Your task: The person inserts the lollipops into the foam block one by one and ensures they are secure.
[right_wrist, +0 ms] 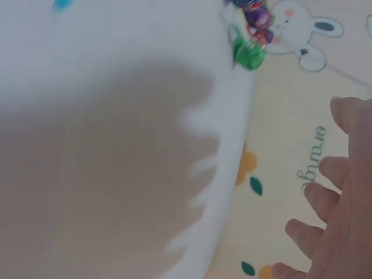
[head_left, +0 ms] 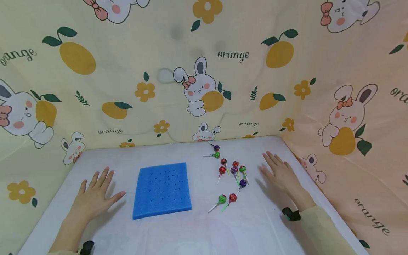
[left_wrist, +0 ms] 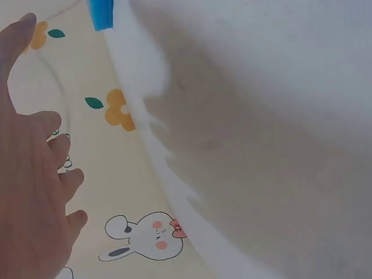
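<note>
A blue foam block (head_left: 162,191) dotted with small holes lies on the white table. To its right, several lollipops in red, green and purple wrappers are scattered, among them a green lollipop (head_left: 222,199) and a red lollipop (head_left: 233,197) toward the front. My left hand (head_left: 95,198), fingers spread and holding nothing, is left of the foam block, apart from it. On the far side of the lollipops my right hand (head_left: 283,177) is held with straight fingers, also holding nothing. In the right wrist view, a green lollipop (right_wrist: 250,55) shows at the top beyond the right hand (right_wrist: 337,203).
A white-covered table (head_left: 153,233) carries everything. Behind it and at both sides hangs a cream curtain (head_left: 127,60) printed with rabbits, oranges and flowers. Two lollipops, one purple (head_left: 216,148) and one green (head_left: 217,155), lie near the back edge.
</note>
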A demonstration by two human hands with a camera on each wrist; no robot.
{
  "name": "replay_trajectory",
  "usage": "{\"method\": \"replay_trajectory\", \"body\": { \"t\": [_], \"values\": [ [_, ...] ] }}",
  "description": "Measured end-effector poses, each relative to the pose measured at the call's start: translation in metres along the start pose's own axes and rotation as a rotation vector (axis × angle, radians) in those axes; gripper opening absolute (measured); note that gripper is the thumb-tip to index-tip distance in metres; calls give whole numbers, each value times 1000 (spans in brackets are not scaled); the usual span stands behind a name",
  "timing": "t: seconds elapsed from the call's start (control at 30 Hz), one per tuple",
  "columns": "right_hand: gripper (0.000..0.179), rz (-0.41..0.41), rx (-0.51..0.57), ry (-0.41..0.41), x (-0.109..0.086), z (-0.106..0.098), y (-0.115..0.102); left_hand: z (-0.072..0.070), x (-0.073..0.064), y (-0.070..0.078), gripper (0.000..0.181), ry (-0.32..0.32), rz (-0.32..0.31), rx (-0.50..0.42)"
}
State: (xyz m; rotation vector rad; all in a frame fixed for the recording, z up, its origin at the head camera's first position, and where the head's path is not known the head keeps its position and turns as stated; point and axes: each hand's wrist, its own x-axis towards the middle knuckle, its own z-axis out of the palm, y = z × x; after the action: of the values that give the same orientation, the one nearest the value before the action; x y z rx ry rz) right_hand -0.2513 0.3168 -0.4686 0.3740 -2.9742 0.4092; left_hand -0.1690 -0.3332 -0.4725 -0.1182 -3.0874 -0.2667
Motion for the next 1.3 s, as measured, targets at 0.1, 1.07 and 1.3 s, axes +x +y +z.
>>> {"method": "replay_trajectory", "body": {
  "t": [0.1, 1.07, 1.3],
  "values": [
    [68, -27, 83, 45, -1, -2, -6, -1, -1, 2, 105, 6, 18, 3],
    [40, -82, 552, -22, -27, 24, -68, 18, -11, 33, 101, -37, 171, 29],
    [35, -100, 574, -147, -33, 32, -75, 22, -12, 37, 99, -64, 195, -13]
  ]
}}
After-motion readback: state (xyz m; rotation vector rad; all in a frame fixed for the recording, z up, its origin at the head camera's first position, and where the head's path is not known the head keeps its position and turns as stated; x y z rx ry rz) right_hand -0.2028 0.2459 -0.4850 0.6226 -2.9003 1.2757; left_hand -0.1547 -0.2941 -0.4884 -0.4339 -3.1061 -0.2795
